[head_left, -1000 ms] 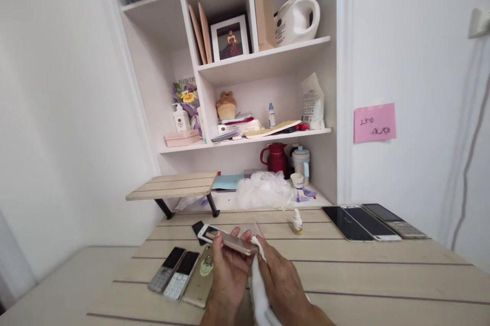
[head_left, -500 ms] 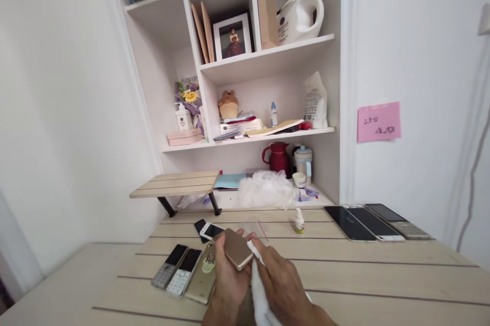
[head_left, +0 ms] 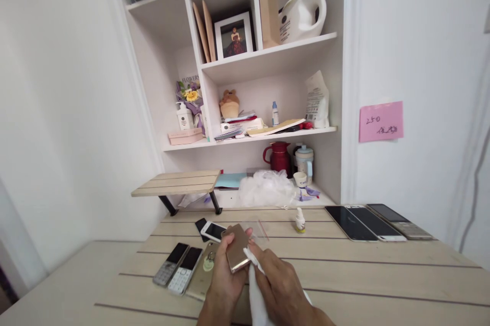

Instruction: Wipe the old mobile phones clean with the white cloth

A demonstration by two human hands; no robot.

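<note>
A gold-brown phone (head_left: pixel 237 247) lies tilted in my left hand (head_left: pixel 225 279), whose thumb and fingers grip its sides. My right hand (head_left: pixel 281 280) is closed on a white cloth (head_left: pixel 257 295) and presses part of it against the phone's right edge; the cloth hangs down below the fingers. Left of my hands, a grey keypad phone (head_left: pixel 171 265), a white keypad phone (head_left: pixel 186 271) and a gold phone with a ring (head_left: pixel 202 272) lie side by side. Just beyond, a white phone (head_left: pixel 213 231) rests partly over a black one (head_left: pixel 201 228).
A small spray bottle (head_left: pixel 300 221) stands on the slatted table (head_left: pixel 363 275). Several phones, one a black-screened phone (head_left: pixel 350 224), lie at the right. A small raised stand (head_left: pixel 178 183) is at the back left, before white shelves (head_left: pixel 268 55). A clear bag (head_left: pixel 256 229) lies behind my hands.
The phone in my left hand has turned more upright, its lower edge swinging left. My right hand has shifted slightly left with the cloth, which now touches the phone's face near its edge.
</note>
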